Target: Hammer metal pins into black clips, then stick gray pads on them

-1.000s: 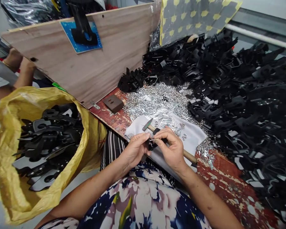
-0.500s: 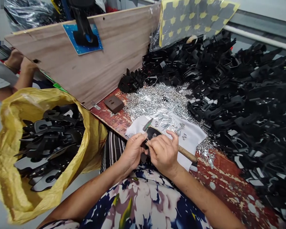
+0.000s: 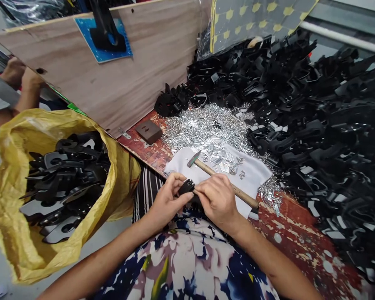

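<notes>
A small black plastic part (image 3: 186, 187) is gripped between the thumb and fingers of my left hand (image 3: 166, 196), just above my lap. My right hand (image 3: 218, 196) meets it from the other side, thumb and forefinger pinched at its right end. Whatever is in that pinch is too small to make out. Just beyond both hands, a hammer (image 3: 212, 171) with a wooden handle lies on a white cloth (image 3: 178, 162). Loose silvery pins (image 3: 220, 160) and small springs (image 3: 242, 175) are scattered on the cloth.
A heap of metal pins and springs (image 3: 203, 121) backs onto a large pile of black parts (image 3: 300, 108). At left stands a yellow sack (image 3: 121, 179) of black pieces. A wooden board (image 3: 156, 54) and a brown block (image 3: 148, 132) are ahead; another person's arm (image 3: 31, 89) shows far left.
The black part has turned and tilted in my left hand, whose fingers have opened up behind it. It no longer covers the hammer's handle. My right hand has shifted slightly, still pinched.
</notes>
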